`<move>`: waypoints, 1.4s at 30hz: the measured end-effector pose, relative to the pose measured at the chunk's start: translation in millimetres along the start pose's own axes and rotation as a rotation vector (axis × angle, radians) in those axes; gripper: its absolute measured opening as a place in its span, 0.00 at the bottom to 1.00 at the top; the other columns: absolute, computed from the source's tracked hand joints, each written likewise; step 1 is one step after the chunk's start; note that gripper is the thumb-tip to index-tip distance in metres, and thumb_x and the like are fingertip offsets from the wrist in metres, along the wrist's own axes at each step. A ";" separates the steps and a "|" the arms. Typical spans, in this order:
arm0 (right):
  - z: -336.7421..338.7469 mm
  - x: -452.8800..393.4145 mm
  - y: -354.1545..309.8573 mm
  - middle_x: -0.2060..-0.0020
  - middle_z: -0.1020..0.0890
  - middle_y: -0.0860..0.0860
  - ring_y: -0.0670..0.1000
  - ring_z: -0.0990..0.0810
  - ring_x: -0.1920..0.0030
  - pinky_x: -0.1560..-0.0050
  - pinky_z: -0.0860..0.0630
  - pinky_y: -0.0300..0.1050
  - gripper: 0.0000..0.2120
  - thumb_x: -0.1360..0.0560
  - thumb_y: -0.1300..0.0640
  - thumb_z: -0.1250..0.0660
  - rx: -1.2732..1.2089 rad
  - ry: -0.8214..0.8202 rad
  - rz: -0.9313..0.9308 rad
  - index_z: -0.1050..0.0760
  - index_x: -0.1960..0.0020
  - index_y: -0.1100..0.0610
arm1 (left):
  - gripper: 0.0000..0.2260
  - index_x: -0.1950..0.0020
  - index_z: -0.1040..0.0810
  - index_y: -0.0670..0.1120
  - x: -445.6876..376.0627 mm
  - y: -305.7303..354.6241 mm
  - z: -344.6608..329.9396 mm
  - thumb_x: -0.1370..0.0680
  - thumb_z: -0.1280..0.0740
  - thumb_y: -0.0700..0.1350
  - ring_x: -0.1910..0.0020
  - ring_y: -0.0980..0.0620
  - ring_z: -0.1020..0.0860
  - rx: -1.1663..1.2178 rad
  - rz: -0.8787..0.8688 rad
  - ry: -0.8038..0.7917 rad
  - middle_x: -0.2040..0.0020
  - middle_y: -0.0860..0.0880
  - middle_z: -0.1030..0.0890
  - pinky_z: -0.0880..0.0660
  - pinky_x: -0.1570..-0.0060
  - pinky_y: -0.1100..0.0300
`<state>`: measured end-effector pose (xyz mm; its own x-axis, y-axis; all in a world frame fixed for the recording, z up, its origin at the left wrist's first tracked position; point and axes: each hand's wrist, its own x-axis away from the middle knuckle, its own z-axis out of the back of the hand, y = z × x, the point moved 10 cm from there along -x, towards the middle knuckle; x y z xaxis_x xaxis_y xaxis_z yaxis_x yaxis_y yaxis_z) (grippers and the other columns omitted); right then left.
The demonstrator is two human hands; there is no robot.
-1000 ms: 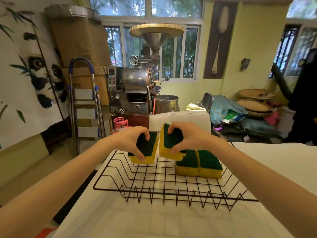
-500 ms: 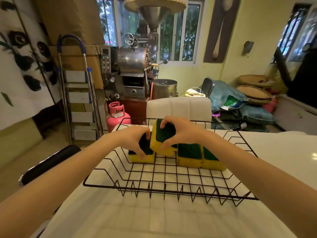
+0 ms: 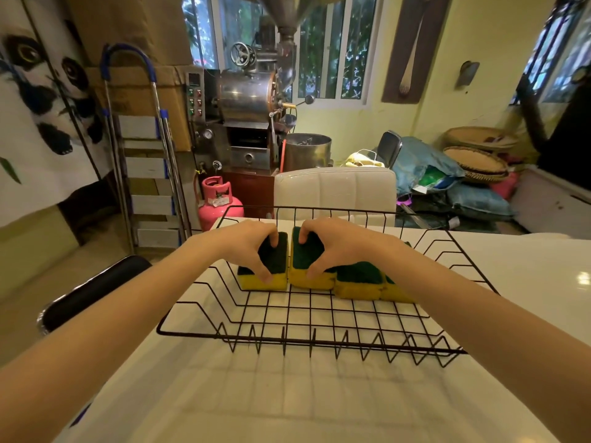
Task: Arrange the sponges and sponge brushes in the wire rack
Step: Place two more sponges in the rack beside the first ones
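Now lower, both sponges [image 3: 307, 270] side by side on wire rack [image 3: 319, 314].

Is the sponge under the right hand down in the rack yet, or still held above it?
Down: the sponge rests on the rack floor, level with its neighbours.

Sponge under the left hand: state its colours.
The sponge is dark green on top over a yellow body, seen in the head view, gripped by the left hand.

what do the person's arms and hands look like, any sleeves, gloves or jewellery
Both forearms are bare for as far as they show, with no sleeve in view. The left hand and right hand are bare too: no gloves, and no rings, watch or bracelet visible. Nothing is marked on them.
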<state>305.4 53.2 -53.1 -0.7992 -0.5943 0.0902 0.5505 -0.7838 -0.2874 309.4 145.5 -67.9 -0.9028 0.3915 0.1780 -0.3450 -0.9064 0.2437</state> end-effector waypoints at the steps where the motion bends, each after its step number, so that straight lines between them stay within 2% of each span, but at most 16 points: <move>1: -1.7 -1.6 -0.8 0.43 0.26 0.54 0.50 0.30 0.49 0.51 0.29 0.43 0.28 0.35 0.51 0.26 0.010 -0.009 0.001 0.32 0.40 0.54 | 0.24 0.45 0.32 0.49 0.1 1.2 -0.7 0.36 0.25 0.50 0.49 0.50 0.29 -0.001 0.000 0.002 0.48 0.50 0.30 0.28 0.54 0.59; 8: -21.2 -10.1 2.8 0.43 0.26 0.55 0.51 0.29 0.51 0.50 0.27 0.46 0.31 0.34 0.49 0.27 0.059 -0.066 -0.035 0.37 0.37 0.54 | 0.23 0.46 0.33 0.50 0.6 1.0 -4.7 0.35 0.26 0.51 0.50 0.49 0.28 0.011 0.000 0.003 0.47 0.49 0.29 0.27 0.52 0.56; 11: -24.4 -7.7 7.7 0.42 0.27 0.55 0.51 0.29 0.49 0.50 0.27 0.45 0.31 0.33 0.49 0.28 -0.006 -0.072 -0.042 0.38 0.36 0.54 | 0.23 0.44 0.34 0.50 1.5 1.0 -8.5 0.34 0.27 0.51 0.51 0.50 0.28 0.010 0.015 -0.029 0.48 0.49 0.29 0.28 0.57 0.61; 13: -26.4 -6.5 9.0 0.40 0.28 0.55 0.53 0.29 0.45 0.47 0.27 0.46 0.31 0.33 0.47 0.28 0.002 -0.072 -0.045 0.38 0.36 0.54 | 0.24 0.42 0.34 0.49 2.7 3.1 -10.0 0.33 0.27 0.50 0.52 0.51 0.29 -0.004 0.026 -0.041 0.49 0.50 0.30 0.31 0.60 0.62; 16: -27.1 -7.0 6.3 0.38 0.29 0.55 0.55 0.33 0.38 0.41 0.30 0.50 0.33 0.34 0.44 0.29 0.102 -0.040 -0.038 0.37 0.35 0.55 | 0.24 0.41 0.34 0.47 3.7 6.1 -12.0 0.32 0.28 0.49 0.52 0.51 0.29 -0.032 0.051 -0.029 0.48 0.49 0.29 0.31 0.56 0.60; 22: -24.1 8.0 2.9 0.32 0.36 0.58 0.58 0.40 0.31 0.33 0.36 0.56 0.37 0.32 0.44 0.32 0.251 -0.050 -0.049 0.43 0.29 0.55 | 0.27 0.34 0.37 0.46 20.7 16.0 -16.2 0.30 0.31 0.51 0.48 0.50 0.29 -0.059 0.084 -0.064 0.39 0.45 0.27 0.28 0.48 0.57; 24: -18.0 17.5 0.4 0.32 0.35 0.57 0.58 0.38 0.32 0.34 0.33 0.55 0.37 0.31 0.47 0.31 0.176 -0.020 -0.062 0.43 0.29 0.55 | 0.27 0.34 0.37 0.47 29.5 24.4 -13.7 0.29 0.32 0.50 0.46 0.50 0.28 -0.021 0.069 -0.080 0.39 0.45 0.27 0.28 0.47 0.57; 26: -8.2 31.5 -4.2 0.31 0.34 0.57 0.56 0.35 0.33 0.34 0.31 0.52 0.36 0.31 0.50 0.31 0.059 0.036 -0.063 0.44 0.29 0.55 | 0.30 0.30 0.43 0.49 40.7 37.6 -9.4 0.28 0.33 0.51 0.45 0.50 0.29 0.054 0.046 -0.076 0.36 0.45 0.28 0.31 0.45 0.58; 29: 12.4 62.9 -13.3 0.29 0.36 0.54 0.54 0.35 0.32 0.36 0.33 0.49 0.34 0.29 0.52 0.32 -0.087 0.152 -0.033 0.44 0.28 0.53 | 0.35 0.27 0.53 0.52 60.9 66.6 -2.3 0.27 0.35 0.54 0.33 0.48 0.34 0.120 -0.014 -0.037 0.28 0.46 0.36 0.37 0.36 0.56; 32: 28.7 103.5 -19.6 0.30 0.33 0.52 0.52 0.31 0.34 0.37 0.31 0.48 0.32 0.28 0.53 0.32 -0.228 0.266 0.004 0.43 0.29 0.51 | 0.34 0.27 0.52 0.52 83.0 105.1 0.7 0.27 0.36 0.54 0.31 0.50 0.37 0.169 -0.104 0.004 0.27 0.48 0.38 0.40 0.38 0.61; 35: 31.3 146.7 -22.9 0.34 0.29 0.50 0.48 0.29 0.38 0.39 0.29 0.46 0.30 0.28 0.54 0.33 -0.303 0.326 0.027 0.42 0.30 0.49 | 0.33 0.28 0.50 0.54 106.3 144.3 -4.7 0.27 0.36 0.54 0.32 0.52 0.36 0.204 -0.180 0.025 0.28 0.51 0.36 0.40 0.39 0.62; 39: 18.8 201.2 -25.7 0.40 0.28 0.45 0.44 0.29 0.41 0.44 0.29 0.37 0.30 0.28 0.53 0.33 -0.325 0.366 0.050 0.43 0.30 0.48 | 0.34 0.27 0.52 0.55 136.3 191.6 -21.5 0.28 0.36 0.56 0.31 0.56 0.39 0.225 -0.256 0.055 0.26 0.54 0.41 0.43 0.39 0.65; 42: 5.2 237.1 -21.3 0.35 0.31 0.44 0.43 0.32 0.36 0.39 0.33 0.39 0.31 0.28 0.51 0.33 -0.308 0.410 0.050 0.42 0.30 0.48 | 0.36 0.28 0.52 0.57 155.7 221.9 -40.7 0.29 0.36 0.59 0.29 0.59 0.44 0.189 -0.330 0.077 0.25 0.57 0.45 0.46 0.35 0.64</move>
<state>105.5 -71.9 -20.6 -0.8369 -0.4617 -0.2942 0.5429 -0.6306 -0.5547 81.9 -1.2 -24.9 -0.7705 0.6374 -0.0094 -0.5731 -0.6861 0.4482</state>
